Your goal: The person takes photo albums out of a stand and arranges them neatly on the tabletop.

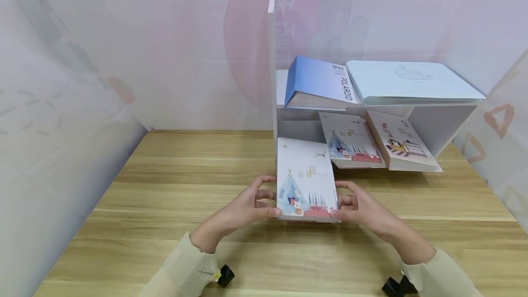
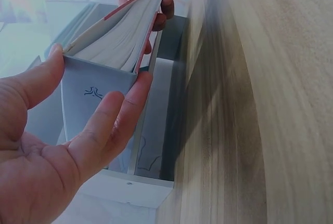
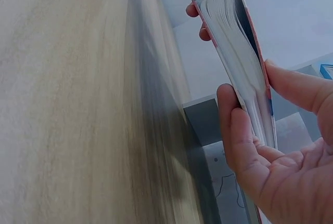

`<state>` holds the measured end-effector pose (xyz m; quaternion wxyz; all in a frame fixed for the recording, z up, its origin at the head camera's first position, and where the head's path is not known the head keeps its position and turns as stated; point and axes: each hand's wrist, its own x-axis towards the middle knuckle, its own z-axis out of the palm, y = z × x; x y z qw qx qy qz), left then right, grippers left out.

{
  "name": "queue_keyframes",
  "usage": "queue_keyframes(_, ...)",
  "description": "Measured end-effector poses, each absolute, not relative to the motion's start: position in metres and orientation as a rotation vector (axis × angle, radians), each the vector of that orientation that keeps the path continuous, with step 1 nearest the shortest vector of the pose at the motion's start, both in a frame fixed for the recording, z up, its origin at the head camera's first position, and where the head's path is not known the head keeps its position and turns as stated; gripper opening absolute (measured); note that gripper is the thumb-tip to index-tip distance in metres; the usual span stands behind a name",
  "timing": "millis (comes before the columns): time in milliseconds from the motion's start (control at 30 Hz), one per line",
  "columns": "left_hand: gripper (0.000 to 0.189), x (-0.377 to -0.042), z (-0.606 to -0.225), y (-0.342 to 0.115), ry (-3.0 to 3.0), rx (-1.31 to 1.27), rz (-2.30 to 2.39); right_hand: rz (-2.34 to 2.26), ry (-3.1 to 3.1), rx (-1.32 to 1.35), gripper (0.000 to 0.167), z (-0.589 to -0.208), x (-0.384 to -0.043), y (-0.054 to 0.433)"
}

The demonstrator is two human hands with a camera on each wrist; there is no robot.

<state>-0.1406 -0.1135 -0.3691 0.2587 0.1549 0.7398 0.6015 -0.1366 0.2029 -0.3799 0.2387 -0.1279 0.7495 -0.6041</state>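
A white photo album [image 1: 305, 164] with a blue tent and red picnic drawing lies face up, partly out of the lower shelf at the left. My left hand [image 1: 243, 210] pinches its left edge, thumb on top and fingers below. On the opposite edge, my right hand [image 1: 365, 210] grips it the same way. The left wrist view shows the plain spine [image 2: 99, 94] with a small dark emblem, between the left thumb and fingers. Loose page edges [image 3: 231, 42] face the right wrist camera. The album is held above the wooden table [image 1: 198, 164].
A white shelf unit [image 1: 272, 58] stands at the back right. On its top level lie a blue POLAROID album [image 1: 321, 79] and a pale whale album [image 1: 412, 79]. Below are another tent album [image 1: 350, 136] and one with a yellow drawing [image 1: 402, 139], both jutting out.
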Motion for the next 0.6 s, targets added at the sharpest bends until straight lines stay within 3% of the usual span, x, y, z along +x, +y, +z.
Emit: queue_keyframes(600, 0.076, -0.1335, -0.3713, -0.1174, 1.973, 0.403, 1.612, -1.678, 2.015, -0.34, 0.09, -0.3821, -0.1285, 0.2031)
